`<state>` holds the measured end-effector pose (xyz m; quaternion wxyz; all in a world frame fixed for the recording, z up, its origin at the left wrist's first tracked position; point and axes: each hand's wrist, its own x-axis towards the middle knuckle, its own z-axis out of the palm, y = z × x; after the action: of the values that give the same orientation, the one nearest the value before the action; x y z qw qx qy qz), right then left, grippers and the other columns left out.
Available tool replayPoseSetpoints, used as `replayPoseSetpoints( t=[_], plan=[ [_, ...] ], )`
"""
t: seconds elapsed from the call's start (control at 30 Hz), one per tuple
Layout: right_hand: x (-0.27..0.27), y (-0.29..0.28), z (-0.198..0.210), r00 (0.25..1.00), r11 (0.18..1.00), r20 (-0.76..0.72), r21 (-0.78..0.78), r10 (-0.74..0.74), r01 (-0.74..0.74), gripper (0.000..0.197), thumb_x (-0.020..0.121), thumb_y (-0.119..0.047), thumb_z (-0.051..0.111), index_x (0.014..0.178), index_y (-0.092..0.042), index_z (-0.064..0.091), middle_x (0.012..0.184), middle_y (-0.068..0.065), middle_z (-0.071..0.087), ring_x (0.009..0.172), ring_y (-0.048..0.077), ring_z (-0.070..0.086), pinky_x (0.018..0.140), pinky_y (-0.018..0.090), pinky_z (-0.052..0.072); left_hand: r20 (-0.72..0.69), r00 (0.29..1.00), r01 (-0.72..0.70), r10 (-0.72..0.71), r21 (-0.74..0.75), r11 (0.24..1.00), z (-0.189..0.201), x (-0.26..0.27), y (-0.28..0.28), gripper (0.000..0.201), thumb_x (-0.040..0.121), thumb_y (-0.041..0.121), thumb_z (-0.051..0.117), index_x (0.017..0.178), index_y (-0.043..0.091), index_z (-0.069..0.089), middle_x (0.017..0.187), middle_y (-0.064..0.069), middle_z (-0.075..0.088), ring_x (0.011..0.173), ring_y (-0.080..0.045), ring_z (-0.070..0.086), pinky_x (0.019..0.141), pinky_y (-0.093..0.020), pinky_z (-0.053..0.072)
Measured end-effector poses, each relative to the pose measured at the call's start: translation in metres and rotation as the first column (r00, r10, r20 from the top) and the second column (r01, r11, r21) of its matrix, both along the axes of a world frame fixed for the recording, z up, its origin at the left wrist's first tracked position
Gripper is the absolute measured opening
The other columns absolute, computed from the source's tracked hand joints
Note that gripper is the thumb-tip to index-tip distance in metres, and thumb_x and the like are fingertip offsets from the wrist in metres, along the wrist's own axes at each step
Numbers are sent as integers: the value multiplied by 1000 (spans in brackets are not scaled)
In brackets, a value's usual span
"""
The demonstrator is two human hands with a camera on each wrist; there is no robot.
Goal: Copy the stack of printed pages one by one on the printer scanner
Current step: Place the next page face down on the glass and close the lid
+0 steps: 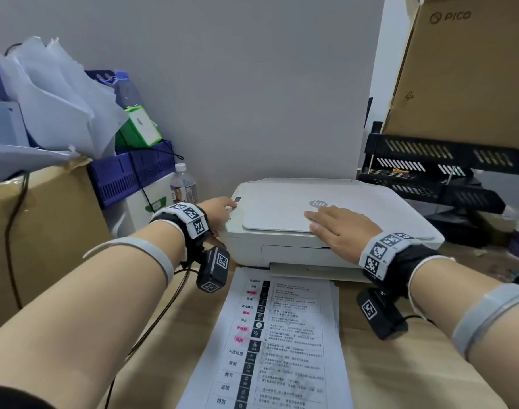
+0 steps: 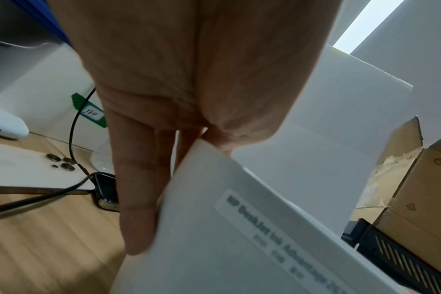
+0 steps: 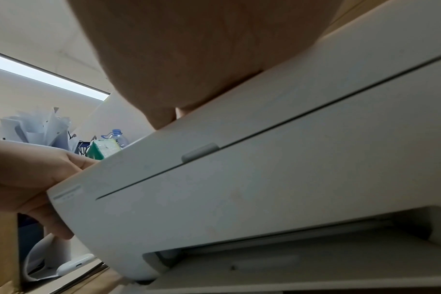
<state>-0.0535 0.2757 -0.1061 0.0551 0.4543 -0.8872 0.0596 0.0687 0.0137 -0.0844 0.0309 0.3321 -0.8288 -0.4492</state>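
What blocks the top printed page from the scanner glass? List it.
The closed white scanner lid of the white printer covers the glass. The right hand lies flat on that lid, and the left hand holds the printer's left corner. The stack of printed pages lies in front, untouched.

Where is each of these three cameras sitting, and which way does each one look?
Head: worn on the head, looking forward and down at the printer and stack of printed pages; both forearms, left hand and right hand show.
Left wrist: looks along the left hand's fingers at the printer's left corner.
Right wrist: low, looking up at the printer's front; the right palm fills the top.
Shared: all three show the printer; the right wrist view also catches the left hand.
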Motion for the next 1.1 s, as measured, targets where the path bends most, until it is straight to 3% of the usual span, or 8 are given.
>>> replayPoseSetpoints(
  t=[0.13,0.27,0.37,0.53,0.73,0.83,1.03,1.1],
  plan=[
    [-2,-1,-3,1000,1000,-17,-2,-6,6,52,104,-50,17,153,-35,30,159,-7,31,146,17,27,117,38,25,1,1000,-21,21,-15,1000,-3,2,-3,55,91,-8,52,134,26,47,118,-18,56,89,-42,69,65,-57,60],
    [-3,-1,-5,1000,1000,-26,-4,-5,5,53,104,-51,16,153,-35,30,158,-7,31,145,17,28,116,38,26,57,998,47,-35,-210,977,1,-1,2,58,90,-8,54,139,22,45,133,-17,52,102,-40,64,78,-54,59],
    [-4,-1,-7,999,1000,-42,-9,-2,2,53,104,-51,15,152,-35,30,158,-7,33,145,17,30,116,39,27,60,997,58,-42,-281,958,-2,-3,2,60,92,-9,48,145,20,40,133,-18,54,88,-32,64,69,-47,62],
    [-5,-2,-8,999,1000,-51,-14,-6,5,53,104,-52,15,152,-36,30,158,-8,33,145,16,30,116,38,27,125,990,96,-63,-277,956,-6,-1,2,88,71,-6,80,140,23,35,115,-14,58,94,-39,68,76,-54,59],
    [-2,-1,-7,999,1000,-51,-13,-15,15,53,104,-51,16,153,-36,29,159,-8,30,146,16,28,117,38,25,89,994,85,-61,-293,952,-7,-1,0,77,79,-8,70,142,22,38,132,-16,52,99,-38,65,78,-52,59],
    [-4,-2,-8,998,1000,-57,-12,-12,12,53,104,-51,15,153,-36,29,158,-9,32,145,16,29,116,38,26,39,998,66,-57,-292,954,-8,-4,-2,62,92,-8,50,145,21,39,134,-18,53,89,-32,64,70,-49,62],
    [-5,-2,-9,998,1000,-54,-20,-18,17,53,103,-52,15,152,-37,30,158,-9,32,146,16,29,116,38,26,-22,999,-42,39,-168,985,-11,-2,0,63,95,4,47,145,34,24,132,-14,45,93,-48,63,60,-61,58],
    [-6,-2,-11,999,1000,-49,-25,-20,19,53,103,-53,15,151,-38,30,158,-10,31,146,16,28,116,39,25,-14,999,-53,52,-147,988,-10,-2,2,58,94,2,48,142,30,30,130,-14,46,94,-47,63,62,-62,57]
  ],
)
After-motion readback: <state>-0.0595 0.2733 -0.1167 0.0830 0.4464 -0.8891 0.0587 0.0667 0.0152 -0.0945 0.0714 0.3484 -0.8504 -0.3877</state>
